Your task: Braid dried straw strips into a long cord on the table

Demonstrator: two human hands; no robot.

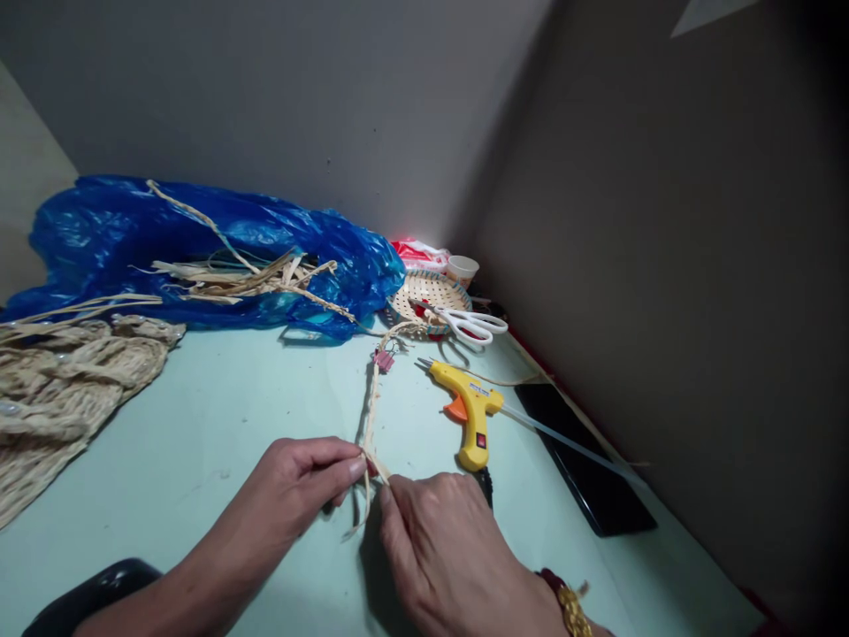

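Two hands work a straw braid (371,416) on a counter (218,416).
Left hand (298,491) and right hand (441,548) fingers pinch its near end together; glue gun (470,409) just beside.

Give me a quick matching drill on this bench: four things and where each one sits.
Things:
1. glue gun
2. scissors
3. binder clip
4. plastic bag

Places:
A. on the round woven tray
B. clipped on the straw braid
C. far left, by the wall, straw strips on it
D. just beyond the right hand

Pairs: 1-D, 2-A, 3-B, 4-C
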